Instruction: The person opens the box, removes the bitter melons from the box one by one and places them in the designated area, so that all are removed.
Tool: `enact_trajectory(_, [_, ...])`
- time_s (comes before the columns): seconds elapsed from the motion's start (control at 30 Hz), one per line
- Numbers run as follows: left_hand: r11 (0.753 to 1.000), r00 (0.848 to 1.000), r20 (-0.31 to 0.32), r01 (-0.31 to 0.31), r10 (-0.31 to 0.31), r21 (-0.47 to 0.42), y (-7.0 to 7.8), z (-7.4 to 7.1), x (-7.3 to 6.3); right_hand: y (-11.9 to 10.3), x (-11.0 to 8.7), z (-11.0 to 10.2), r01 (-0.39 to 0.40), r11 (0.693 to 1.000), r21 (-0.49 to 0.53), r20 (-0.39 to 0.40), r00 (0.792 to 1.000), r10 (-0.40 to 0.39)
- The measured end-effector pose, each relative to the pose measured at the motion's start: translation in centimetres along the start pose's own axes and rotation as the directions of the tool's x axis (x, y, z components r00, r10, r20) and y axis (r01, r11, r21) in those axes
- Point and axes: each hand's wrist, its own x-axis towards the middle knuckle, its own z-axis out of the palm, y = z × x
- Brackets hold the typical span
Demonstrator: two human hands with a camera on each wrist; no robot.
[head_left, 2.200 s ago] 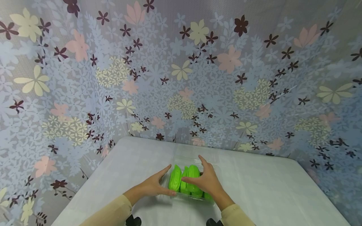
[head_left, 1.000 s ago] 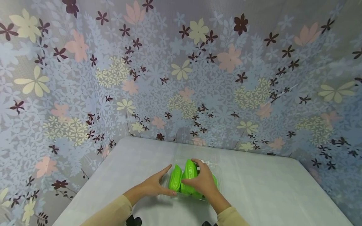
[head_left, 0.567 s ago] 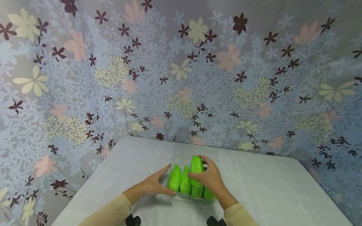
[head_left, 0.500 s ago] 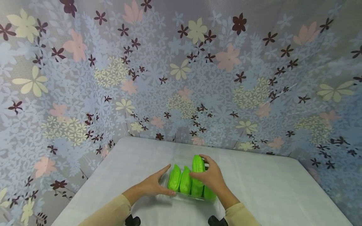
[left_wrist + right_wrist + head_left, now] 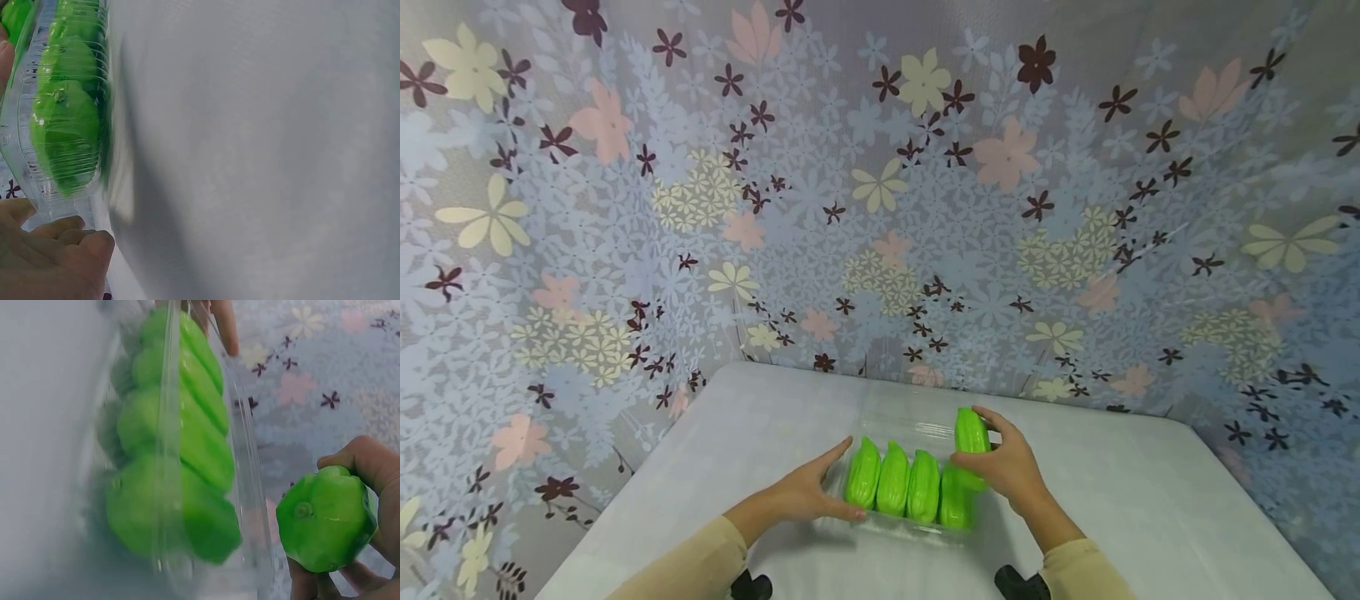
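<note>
A clear plastic box (image 5: 917, 533) stands on the table with a row of bright green, ridged, elongated toy vegetables (image 5: 922, 487) inside. My right hand (image 5: 1011, 462) grips another green toy vegetable (image 5: 972, 433) between thumb and fingers, raised over the box's right end. Its rounded, lobed end (image 5: 325, 519) faces the right wrist camera, beside the box. At the box's left end is my left hand (image 5: 808, 487), thumb and index finger spread along the front and back corners. In the left wrist view, its fingers (image 5: 69, 228) lie close to the box's end.
The box's clear lid (image 5: 902, 408) stands out behind it. A white cloth covers the table (image 5: 1097, 500). Floral curtain (image 5: 880, 208) encloses the back and sides. Black wrist gear (image 5: 1021, 583) shows below the right sleeve.
My right hand has picked up a green toy vegetable from the box's middle and carried it right. The row beneath has come into fuller view. My left hand has stayed put.
</note>
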Motion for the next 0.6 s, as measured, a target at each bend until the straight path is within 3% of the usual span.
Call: enact_trajectory(0.6, [0.999, 1.000, 0.002, 0.017, -0.017, 0.033, 0.5, -0.2, 0.0, 4.3, 1.0, -5.3, -0.107, 0.993, -0.041, -0.014, 0.994, 0.107])
